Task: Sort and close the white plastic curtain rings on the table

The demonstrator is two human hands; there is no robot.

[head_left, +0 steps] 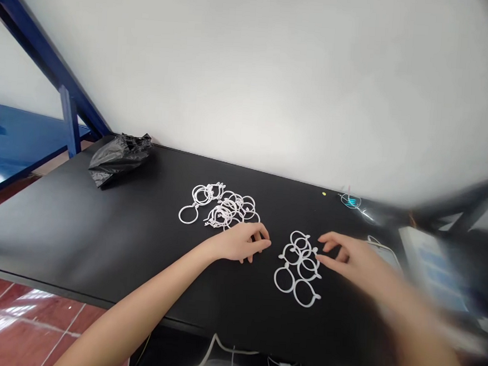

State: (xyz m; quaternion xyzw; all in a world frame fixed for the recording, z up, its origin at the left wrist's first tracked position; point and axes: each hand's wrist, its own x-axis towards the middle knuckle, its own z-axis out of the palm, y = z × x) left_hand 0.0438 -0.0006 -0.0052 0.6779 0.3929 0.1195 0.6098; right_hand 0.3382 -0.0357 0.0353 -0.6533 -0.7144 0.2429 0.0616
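Your left hand point(243, 243) is over the black table point(110, 240), just beside the near edge of the larger pile of white rings point(226, 208). Its fingers are loosely bent, with the thumb close to the forefinger, and you have no ring in its grasp. Your right hand point(345, 255) is at the right side of the smaller group of white rings point(301, 255). Its thumb and forefinger stand apart, pointing towards the rings, and that hand is unclenched and empty too.

The larger pile lies beyond your left hand, its rings heaped over one another, with one ring sticking out at its left side. The smaller group lies between your hands and reaches nearer to you, flatter and more spread out, some rings overlapping. Each ring there has a small tab on its rim.

A crumpled black plastic bag point(120, 156) sits at the far left of the table, near the pale wall point(251, 77). Near the wall on your right is a small yellow spot point(324, 193), with a thin loop with bright blue marks point(351, 201) beside it. Past your right hand is a blurred white and blue object point(432, 268), which looks like a box. A white cable point(232, 349) shows below the table's near edge.
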